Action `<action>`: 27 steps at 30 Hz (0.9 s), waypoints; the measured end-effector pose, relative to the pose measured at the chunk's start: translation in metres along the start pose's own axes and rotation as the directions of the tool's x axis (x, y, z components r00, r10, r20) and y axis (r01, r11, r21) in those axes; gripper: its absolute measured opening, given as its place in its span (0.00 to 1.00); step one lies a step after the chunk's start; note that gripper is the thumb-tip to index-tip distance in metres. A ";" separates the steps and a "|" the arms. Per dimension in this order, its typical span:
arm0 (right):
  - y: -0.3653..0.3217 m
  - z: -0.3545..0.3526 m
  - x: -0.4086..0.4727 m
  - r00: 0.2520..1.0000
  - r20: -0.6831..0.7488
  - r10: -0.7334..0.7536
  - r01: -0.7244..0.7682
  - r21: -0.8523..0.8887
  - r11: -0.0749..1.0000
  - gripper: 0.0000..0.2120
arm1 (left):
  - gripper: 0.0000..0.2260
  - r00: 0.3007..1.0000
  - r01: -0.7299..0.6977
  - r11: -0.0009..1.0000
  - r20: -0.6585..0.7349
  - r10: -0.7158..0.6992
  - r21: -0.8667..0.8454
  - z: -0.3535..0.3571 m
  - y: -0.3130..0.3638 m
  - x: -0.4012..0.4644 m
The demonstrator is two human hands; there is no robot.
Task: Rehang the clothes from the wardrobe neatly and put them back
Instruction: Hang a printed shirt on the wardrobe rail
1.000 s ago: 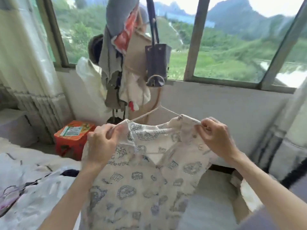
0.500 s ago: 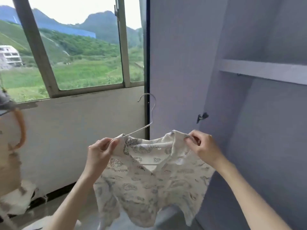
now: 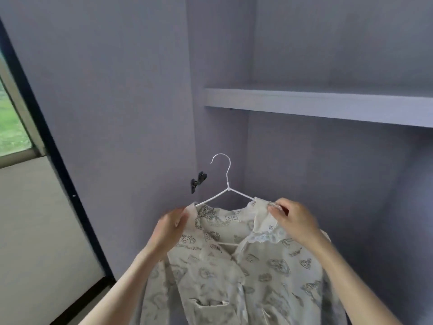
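A cream shirt (image 3: 253,273) with a grey print and a lace-edged collar hangs on a white wire hanger (image 3: 226,181), hook upright. My left hand (image 3: 169,231) pinches the shirt's left shoulder over the hanger arm. My right hand (image 3: 293,220) pinches the collar at the right shoulder. I hold the shirt up in front of the open lavender wardrobe (image 3: 328,172), below its shelf (image 3: 316,103). No hanging rail shows in view.
The wardrobe's side panel (image 3: 117,102) stands at the left, with a small dark hinge or clip (image 3: 198,181) on its inner edge. Further left are a dark frame edge, a window (image 3: 11,127) and a pale wall below it.
The view has swung right from the window and the loaded coat rack to the wardrobe's inside. Both hands kept their grip on the shirt's shoulders and carried it along.
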State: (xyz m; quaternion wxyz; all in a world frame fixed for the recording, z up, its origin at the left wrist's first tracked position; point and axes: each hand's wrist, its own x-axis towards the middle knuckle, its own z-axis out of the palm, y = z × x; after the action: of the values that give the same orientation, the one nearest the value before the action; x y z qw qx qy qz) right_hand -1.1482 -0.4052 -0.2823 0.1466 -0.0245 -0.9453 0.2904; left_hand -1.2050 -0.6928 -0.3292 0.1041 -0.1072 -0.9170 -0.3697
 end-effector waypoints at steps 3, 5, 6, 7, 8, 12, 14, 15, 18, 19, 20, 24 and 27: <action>0.011 0.002 0.021 0.992 -0.067 0.108 -0.113 -0.074 0.991 0.12 | 0.18 0.989 -0.044 0.999 0.144 0.042 0.016 0.025 -0.001 0.046; 0.017 0.005 0.033 0.977 -0.114 0.178 -0.188 -0.092 0.978 0.15 | 0.19 0.976 -0.085 0.996 0.202 0.082 0.004 0.036 0.000 0.072; 0.021 0.006 0.039 0.968 -0.129 0.217 -0.229 -0.087 0.970 0.15 | 0.19 0.968 -0.115 0.993 0.226 0.112 0.000 0.041 0.001 0.084; 0.025 0.009 0.045 0.957 -0.132 0.257 -0.268 -0.073 0.961 0.15 | 0.18 0.958 -0.156 0.988 0.242 0.152 -0.005 0.044 0.003 0.095; 0.029 0.012 0.051 0.946 -0.123 0.300 -0.307 -0.045 0.951 0.15 | 0.18 0.950 -0.196 0.981 0.247 0.191 -0.006 0.046 0.006 0.106; 0.043 0.034 0.086 0.898 -0.047 0.437 -0.421 0.196 0.886 0.16 | 0.21 0.930 -0.349 0.936 0.143 0.340 0.041 0.045 0.024 0.159; 0.045 0.044 0.111 0.882 -0.016 0.470 -0.444 0.299 0.844 0.16 | 0.22 0.900 -0.435 0.893 0.082 0.428 0.119 0.040 0.037 0.192; 0.044 0.049 0.124 0.881 -0.005 0.474 -0.444 0.337 0.830 0.15 | 0.22 0.884 -0.467 0.870 0.054 0.464 0.156 0.037 0.044 0.208; 0.039 0.062 0.169 0.883 0.009 0.469 -0.427 0.430 0.795 0.12 | 0.24 0.828 -0.536 0.815 -0.053 0.558 0.220 0.026 0.068 0.250; 0.037 0.065 0.186 0.887 0.019 0.462 -0.418 0.459 0.784 0.11 | 0.25 0.816 -0.541 0.807 -0.084 0.572 0.238 0.022 0.076 0.264; 0.035 0.068 0.205 0.895 0.027 0.445 -0.402 0.480 0.780 0.10 | 0.26 0.807 -0.542 0.799 -0.103 0.581 0.259 0.020 0.083 0.277; 0.030 0.076 0.276 0.922 -0.034 0.387 -0.309 0.538 0.784 0.07 | 0.28 0.798 -0.529 0.772 -0.104 0.594 0.352 0.015 0.104 0.325; 0.025 0.078 0.315 0.933 -0.094 0.349 -0.230 0.589 0.774 0.08 | 0.30 0.782 -0.510 0.748 -0.133 0.609 0.425 0.013 0.103 0.345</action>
State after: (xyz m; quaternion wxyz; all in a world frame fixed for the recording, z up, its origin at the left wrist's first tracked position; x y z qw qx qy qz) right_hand -1.4735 -0.3852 -0.2754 0.1937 -0.1540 -0.7804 0.5742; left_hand -1.5078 -0.5700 -0.1779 0.3496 -0.3082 -0.8712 -0.1542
